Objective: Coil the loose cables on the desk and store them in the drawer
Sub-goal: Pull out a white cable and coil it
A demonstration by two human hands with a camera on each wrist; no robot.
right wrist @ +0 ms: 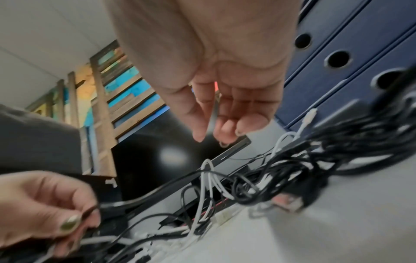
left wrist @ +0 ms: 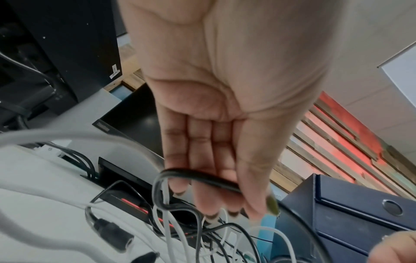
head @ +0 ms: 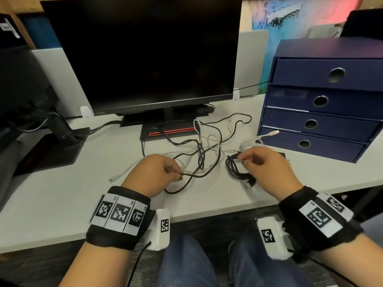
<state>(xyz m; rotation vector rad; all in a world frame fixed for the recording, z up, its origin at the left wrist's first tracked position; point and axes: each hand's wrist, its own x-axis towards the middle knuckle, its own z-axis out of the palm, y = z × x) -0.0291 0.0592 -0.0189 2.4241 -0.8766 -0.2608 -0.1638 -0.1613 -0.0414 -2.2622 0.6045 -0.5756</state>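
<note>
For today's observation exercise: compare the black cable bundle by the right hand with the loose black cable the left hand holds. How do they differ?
The black cable bundle is gathered into tight loops in front of the blue drawer unit; the loose black cable sprawls in open curves, tangled with white cables. The right hand touches the bundle's top; the left hand pinches the loose cable between thumb and fingers. Both are thin, black and lie on the desk.

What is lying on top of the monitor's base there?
A black cable and white cables trail over the monitor base and its red stripe. Its rear is hidden under the monitor.
</note>
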